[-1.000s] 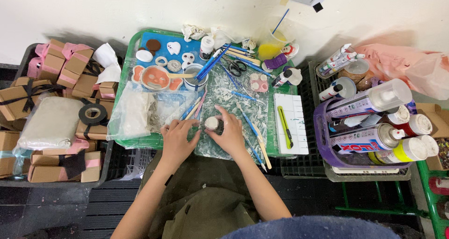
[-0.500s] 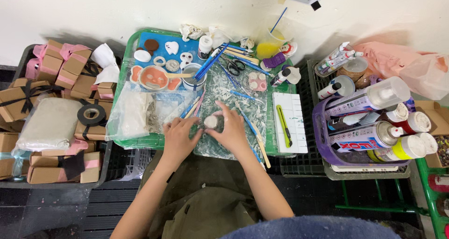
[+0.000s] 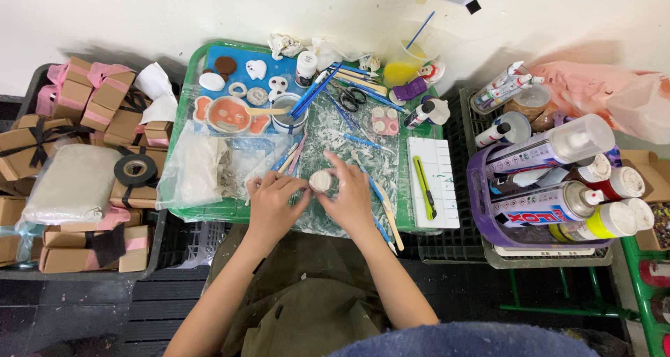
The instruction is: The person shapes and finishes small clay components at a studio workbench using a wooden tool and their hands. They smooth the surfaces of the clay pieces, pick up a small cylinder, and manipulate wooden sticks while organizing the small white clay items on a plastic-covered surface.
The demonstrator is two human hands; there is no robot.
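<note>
Both your hands, the left hand [image 3: 271, 202] and the right hand [image 3: 351, 198], pinch the small white clay lump [image 3: 320, 181] above the front edge of the green tray [image 3: 183, 116], so you seem to be shaping it, which probably needs gentle, even pressure.
</note>
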